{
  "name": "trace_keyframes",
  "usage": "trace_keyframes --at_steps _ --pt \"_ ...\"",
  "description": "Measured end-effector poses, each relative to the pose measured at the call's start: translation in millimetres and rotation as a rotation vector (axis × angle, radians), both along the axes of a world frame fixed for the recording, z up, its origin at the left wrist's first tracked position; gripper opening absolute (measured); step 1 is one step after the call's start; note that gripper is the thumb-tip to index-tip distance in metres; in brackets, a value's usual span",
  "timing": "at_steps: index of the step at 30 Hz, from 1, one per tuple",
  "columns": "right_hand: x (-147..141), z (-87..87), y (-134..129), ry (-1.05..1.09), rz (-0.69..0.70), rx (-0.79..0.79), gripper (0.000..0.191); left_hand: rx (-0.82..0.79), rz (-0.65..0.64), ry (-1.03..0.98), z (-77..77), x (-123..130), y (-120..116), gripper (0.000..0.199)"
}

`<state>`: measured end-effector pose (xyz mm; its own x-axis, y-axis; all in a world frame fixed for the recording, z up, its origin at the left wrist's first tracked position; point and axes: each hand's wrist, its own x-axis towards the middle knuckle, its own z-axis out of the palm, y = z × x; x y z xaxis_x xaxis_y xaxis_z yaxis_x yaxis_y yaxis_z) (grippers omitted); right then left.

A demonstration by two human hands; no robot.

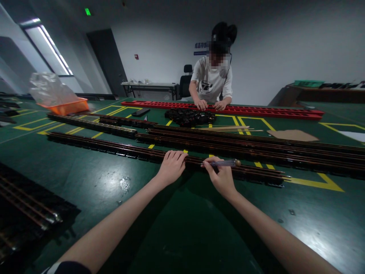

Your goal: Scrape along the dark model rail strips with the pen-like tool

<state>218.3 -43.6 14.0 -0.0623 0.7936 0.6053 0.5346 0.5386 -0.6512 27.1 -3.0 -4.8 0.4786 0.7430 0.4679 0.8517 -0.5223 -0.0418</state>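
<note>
My left hand lies on a long black strip with copper-coloured rods along it, fingers stretched over its top. In my right hand is a slim pen-like tool with a clear barrel and a brownish rounded end, pinched between thumb and fingers. Its thin tip points left, close above the same strip; whether it touches cannot be told. The strip runs across the green table in front of me, its rod ends sticking out at the right.
More rod-lined black strips lie just beyond. Across the table a person has both hands at a long red slotted rail, behind a heap of black parts. An orange tray holds a plastic bag. Another black strip stack sits left.
</note>
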Motion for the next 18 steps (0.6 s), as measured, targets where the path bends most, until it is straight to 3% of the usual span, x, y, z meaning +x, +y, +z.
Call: trace_keyframes --at_steps 9,18 --pt "2.9 -1.8 -0.8 0.034 0.000 -0.028 0.016 0.028 0.016 -0.021 -2.7 1.4 0.3 0.032" --pt "9.0 -3.5 -2.2 0.014 0.002 -0.040 0.017 0.003 -0.075 0.007 -0.6 1.3 0.2 0.042"
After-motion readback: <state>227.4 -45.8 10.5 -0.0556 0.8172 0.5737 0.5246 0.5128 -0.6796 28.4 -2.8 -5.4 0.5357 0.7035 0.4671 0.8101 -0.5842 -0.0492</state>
